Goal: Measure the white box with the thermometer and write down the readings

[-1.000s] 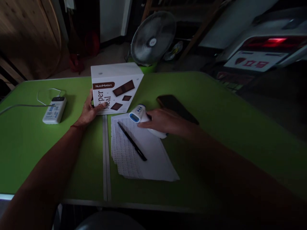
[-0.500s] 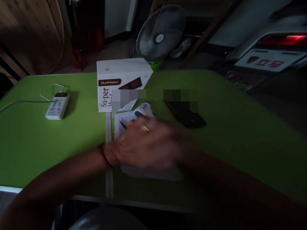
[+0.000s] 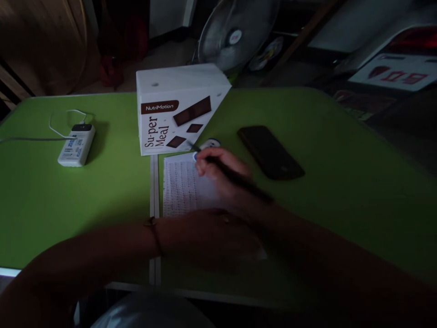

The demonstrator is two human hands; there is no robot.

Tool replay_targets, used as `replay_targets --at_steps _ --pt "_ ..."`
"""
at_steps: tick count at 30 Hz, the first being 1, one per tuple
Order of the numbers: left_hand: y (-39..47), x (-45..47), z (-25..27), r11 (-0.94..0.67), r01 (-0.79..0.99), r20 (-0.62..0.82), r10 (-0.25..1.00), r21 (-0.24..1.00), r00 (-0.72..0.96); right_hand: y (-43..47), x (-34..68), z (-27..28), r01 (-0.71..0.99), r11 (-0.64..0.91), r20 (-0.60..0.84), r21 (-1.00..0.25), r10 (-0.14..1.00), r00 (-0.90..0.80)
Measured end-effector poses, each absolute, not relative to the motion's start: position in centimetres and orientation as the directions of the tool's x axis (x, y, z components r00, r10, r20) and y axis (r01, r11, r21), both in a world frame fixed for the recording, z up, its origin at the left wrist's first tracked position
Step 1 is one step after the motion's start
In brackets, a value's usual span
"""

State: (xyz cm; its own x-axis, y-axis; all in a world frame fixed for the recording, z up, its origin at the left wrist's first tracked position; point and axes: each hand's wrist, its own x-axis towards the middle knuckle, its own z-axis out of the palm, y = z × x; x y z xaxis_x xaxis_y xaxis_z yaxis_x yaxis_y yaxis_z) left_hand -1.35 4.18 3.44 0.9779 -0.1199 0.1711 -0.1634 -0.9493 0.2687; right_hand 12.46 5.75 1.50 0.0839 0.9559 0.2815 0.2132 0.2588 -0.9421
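My right hand (image 3: 227, 175) is closed around a dark pen (image 3: 235, 176), its tip angled up and left over the far end of a paper sheet (image 3: 179, 182). Rows of small handwriting cover the sheet's left part. My left hand (image 3: 208, 234) lies across the near part of the sheet, in deep shadow, its fingers seemingly stretched out flat and holding nothing I can see. Partly hidden behind my right hand is a small white and blue object (image 3: 210, 143). A white box (image 3: 180, 79) marked "Su-per Meal" stands just beyond the paper.
On the green table (image 3: 116, 191), a dark phone (image 3: 271, 152) lies to the right. A white power bank (image 3: 77, 146) with a cable plugged in lies to the left. A fan (image 3: 235, 36) stands on the floor behind the table.
My hands were together in a blur over the paper; now they are apart. My left hand has come nearer to me, and my right hand shows with the pen. The view has shifted slightly.
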Motion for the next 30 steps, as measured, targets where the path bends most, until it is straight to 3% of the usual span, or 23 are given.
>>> replay_targets --at_steps 6,9,16,19,30 --pt "3.8 -1.4 4.3 -0.943 -0.109 0.087 -0.086 0.315 0.993 6.1 11.5 0.5 0.033 0.146 0.148 -0.989 0.983 0.109" --pt "4.0 -1.2 4.1 -0.945 -0.117 0.075 -0.099 0.304 0.992 6.5 11.9 0.6 0.096 0.098 0.11 -0.991 0.984 0.139" --pt "4.1 -0.6 4.0 -0.913 -0.112 0.071 -0.091 0.391 0.993 6.4 12.2 0.3 0.227 0.09 0.136 -0.97 0.972 0.194" --pt "4.0 -0.6 3.8 -0.924 -0.095 0.037 -0.088 0.37 0.995 6.5 12.1 0.3 0.304 0.102 0.175 -0.947 0.959 0.221" --pt "3.7 -0.9 2.6 -0.941 -0.112 0.16 -0.063 0.319 0.985 6.6 12.6 0.2 0.434 0.198 0.309 -0.879 0.93 0.2"
